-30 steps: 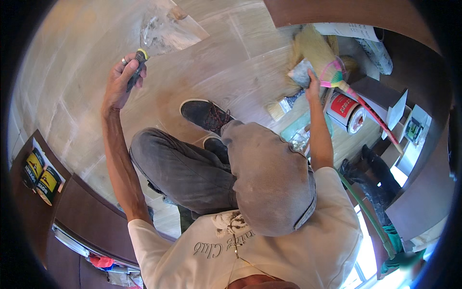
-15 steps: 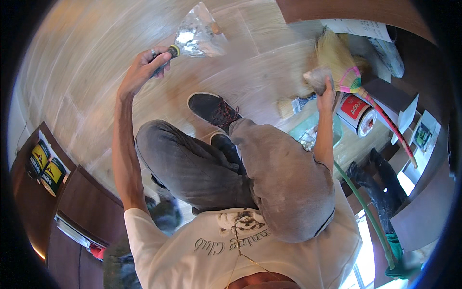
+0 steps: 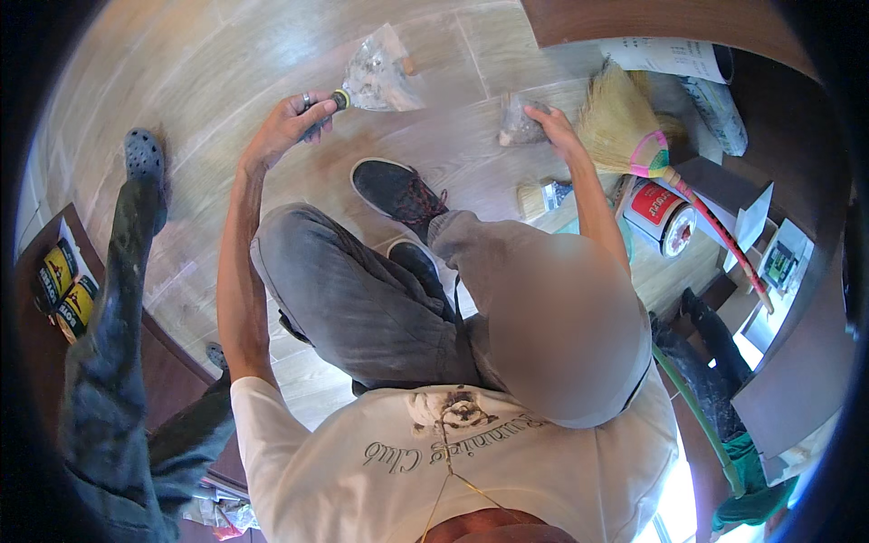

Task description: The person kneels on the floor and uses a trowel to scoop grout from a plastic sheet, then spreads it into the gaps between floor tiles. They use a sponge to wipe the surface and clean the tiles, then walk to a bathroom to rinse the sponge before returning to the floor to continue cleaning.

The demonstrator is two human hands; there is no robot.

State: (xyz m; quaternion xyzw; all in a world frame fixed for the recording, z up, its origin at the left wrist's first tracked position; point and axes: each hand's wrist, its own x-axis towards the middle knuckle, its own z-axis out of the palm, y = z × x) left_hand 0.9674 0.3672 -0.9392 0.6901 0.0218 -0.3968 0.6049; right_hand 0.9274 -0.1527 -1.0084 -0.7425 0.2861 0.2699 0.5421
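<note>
My left hand (image 3: 291, 127) grips the dark yellow-ringed handle of a putty knife; its wide, smeared metal blade (image 3: 376, 77) points up and right over the floor. My right hand (image 3: 558, 131) holds a small squarish grey-brown piece (image 3: 516, 118), too blurred to identify, thumb on top, to the right of the blade and apart from it. Beside my right forearm lie a wide paintbrush (image 3: 537, 196), a straw broom (image 3: 625, 118) with a long red handle and a red-labelled can (image 3: 652, 204). My bent legs and dark shoes (image 3: 394, 190) are below my hands.
A co-worker's legs in grey clogs (image 3: 145, 163) stand at left, beside a cabinet with yellow-and-black cans (image 3: 68, 285). Another person in green (image 3: 751, 480) is at lower right. Dark wooden furniture (image 3: 634, 18) and rolled sheets (image 3: 670, 59) border the tiled floor (image 3: 226, 72) at upper right.
My left hand has moved right and turned the blade rightward. My right hand has shifted up and left, nearer the knife. A co-worker's legs have come into view at left.
</note>
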